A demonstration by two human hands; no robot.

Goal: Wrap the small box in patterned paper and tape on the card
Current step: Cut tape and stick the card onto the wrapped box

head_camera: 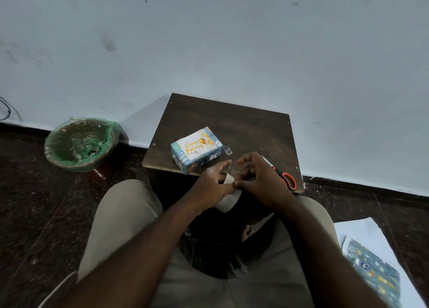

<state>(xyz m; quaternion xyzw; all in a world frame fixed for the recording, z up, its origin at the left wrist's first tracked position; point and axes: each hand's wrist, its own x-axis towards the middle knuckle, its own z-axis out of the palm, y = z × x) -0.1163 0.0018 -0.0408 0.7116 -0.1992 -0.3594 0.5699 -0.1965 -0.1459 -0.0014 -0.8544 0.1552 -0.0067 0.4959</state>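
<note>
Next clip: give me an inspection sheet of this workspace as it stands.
Surface: small dark wooden table, scuffed, set against the wall.
Job's things: wrapped box on the table, birthday card on its top; tape roll in hand; scissors near the table's right edge.
Clutter: loose piece of clear tape beside the box.
Hands: left hand grips the tape roll; right hand pinches at its free end with curled fingers.
Cables: dark cable along the wall, far left.
Surroundings: green-lined bin on the floor, left; spare patterned paper on the floor, right.
</note>
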